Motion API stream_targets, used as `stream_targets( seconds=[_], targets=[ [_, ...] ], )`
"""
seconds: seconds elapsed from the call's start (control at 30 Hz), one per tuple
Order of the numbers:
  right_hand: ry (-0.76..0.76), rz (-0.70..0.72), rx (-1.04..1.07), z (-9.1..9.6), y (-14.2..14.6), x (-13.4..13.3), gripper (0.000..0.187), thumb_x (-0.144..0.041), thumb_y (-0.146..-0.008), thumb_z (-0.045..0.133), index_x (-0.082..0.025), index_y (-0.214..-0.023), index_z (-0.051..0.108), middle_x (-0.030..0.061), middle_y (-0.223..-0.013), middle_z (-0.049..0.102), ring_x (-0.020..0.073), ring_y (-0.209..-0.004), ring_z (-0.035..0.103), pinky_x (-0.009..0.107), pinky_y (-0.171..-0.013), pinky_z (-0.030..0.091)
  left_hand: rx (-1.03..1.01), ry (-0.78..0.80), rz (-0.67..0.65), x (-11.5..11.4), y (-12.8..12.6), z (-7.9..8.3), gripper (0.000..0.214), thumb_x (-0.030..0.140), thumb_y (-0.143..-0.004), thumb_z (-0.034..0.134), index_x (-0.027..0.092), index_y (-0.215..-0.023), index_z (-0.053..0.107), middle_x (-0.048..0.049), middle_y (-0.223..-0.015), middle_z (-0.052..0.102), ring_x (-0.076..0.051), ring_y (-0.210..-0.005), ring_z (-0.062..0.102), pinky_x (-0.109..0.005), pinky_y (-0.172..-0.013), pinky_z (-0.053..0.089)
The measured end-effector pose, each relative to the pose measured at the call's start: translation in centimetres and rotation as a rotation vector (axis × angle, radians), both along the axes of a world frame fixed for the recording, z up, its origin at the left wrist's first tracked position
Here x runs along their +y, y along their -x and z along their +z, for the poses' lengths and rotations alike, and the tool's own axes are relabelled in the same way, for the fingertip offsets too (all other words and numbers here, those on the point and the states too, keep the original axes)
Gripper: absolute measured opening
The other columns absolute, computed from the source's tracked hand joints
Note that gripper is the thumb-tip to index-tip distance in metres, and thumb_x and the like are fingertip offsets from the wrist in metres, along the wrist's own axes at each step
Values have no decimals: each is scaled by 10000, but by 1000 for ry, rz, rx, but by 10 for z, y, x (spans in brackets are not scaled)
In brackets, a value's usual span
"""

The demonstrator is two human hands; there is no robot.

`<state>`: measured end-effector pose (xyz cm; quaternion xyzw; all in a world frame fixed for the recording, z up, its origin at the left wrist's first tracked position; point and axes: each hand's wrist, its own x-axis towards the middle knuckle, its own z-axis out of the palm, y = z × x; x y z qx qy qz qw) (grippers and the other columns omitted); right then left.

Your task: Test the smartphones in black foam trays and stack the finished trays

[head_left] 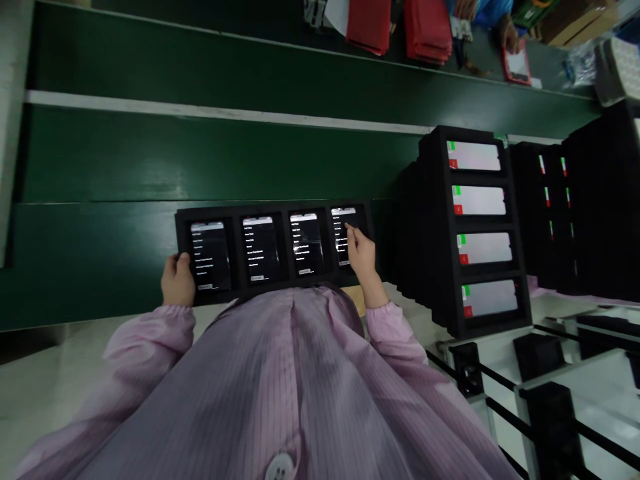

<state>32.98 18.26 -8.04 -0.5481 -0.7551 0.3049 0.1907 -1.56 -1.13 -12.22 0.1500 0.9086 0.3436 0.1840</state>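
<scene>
A black foam tray (235, 240) lies in front of me with several smartphones in a row of slots, their dark screens lit with white menu lists. My left hand (179, 280) is closed around the tray's left end, beside the leftmost smartphone (213, 257). At the other end, my right hand (364, 253) reaches over the rightmost smartphone (343, 237). Its index finger points at the upper part of that screen, and the other fingers are curled with nothing visible in them. Whether the fingertip touches the glass I cannot tell. Between them sit two more smartphones, one of them the third smartphone (307, 243).
A stack of black foam trays (447, 233) stands at the right, its top one holding pale-screened phones (483, 200). More black trays (600, 200) are beyond it. Across the green bench (225, 157), a co-worker's hand (510, 37) is by a red-edged item (517, 63), near red packets (427, 30).
</scene>
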Motion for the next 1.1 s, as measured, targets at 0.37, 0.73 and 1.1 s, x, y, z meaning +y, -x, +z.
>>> stream_targets(
  seconds=[0.37,0.73,1.1],
  targets=[
    [27,24,-65,9,19,4,376,-249,-1072,441,-183,-1324,712,102,-1264,759,244,-1075,763,325,-956,581,-56,37,103,6,-5,8,211,405,-862,489,217,-861,585,-65,-844,637,-274,-1023,611,-492,-1074,471],
    [130,310,-174,25,81,-17,338,-257,-1085,491,-208,-1347,699,52,-1310,740,246,-1184,726,332,-1015,567,-102,-3,147,9,-6,9,187,387,-848,506,218,-857,585,-69,-905,659,-271,-1043,619,-447,-1061,483],
    [138,506,-159,20,133,-32,336,-321,-1079,508,-276,-1347,705,10,-1362,708,252,-1209,714,382,-1018,594,-188,-95,92,10,10,-3,283,359,-823,621,195,-1048,665,-79,-1036,738,-251,-1054,678,-381,-1017,531]
  ],
)
